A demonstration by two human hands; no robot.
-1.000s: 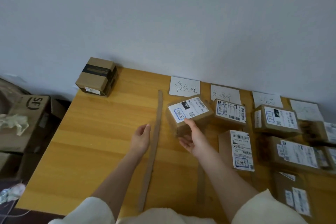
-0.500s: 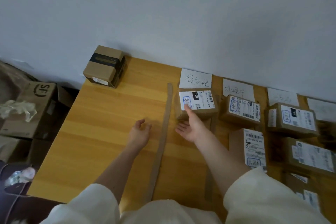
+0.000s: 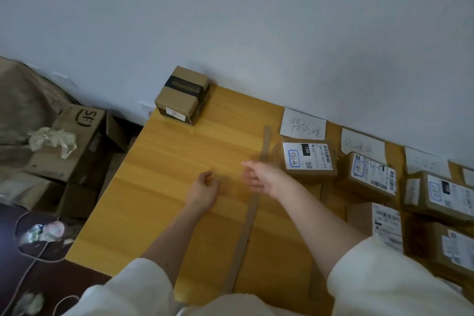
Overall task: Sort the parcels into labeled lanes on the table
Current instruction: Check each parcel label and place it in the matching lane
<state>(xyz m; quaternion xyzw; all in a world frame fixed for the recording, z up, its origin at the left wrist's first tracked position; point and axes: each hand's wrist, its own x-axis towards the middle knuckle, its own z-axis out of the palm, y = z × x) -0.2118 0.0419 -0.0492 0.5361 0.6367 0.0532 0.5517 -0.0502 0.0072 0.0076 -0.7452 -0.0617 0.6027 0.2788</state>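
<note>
Hands hover empty above the wooden table (image 3: 159, 187): the left hand (image 3: 202, 191) with fingers loosely curled, the right hand (image 3: 261, 178) blurred, fingers relaxed, over the cardboard divider strip (image 3: 252, 209). Just beyond, a labelled parcel (image 3: 306, 159) lies below its handwritten lane label (image 3: 302, 124). Farther left, a black-banded box (image 3: 182, 95) sits at the wall.

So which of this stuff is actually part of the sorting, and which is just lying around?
Part of the job:
- labelled parcels
- handwritten lane signs
- cardboard divider strip
- black-banded box, apparently unsorted

Lying about:
- SF carton on the floor
- crumpled plastic
- cable
</note>
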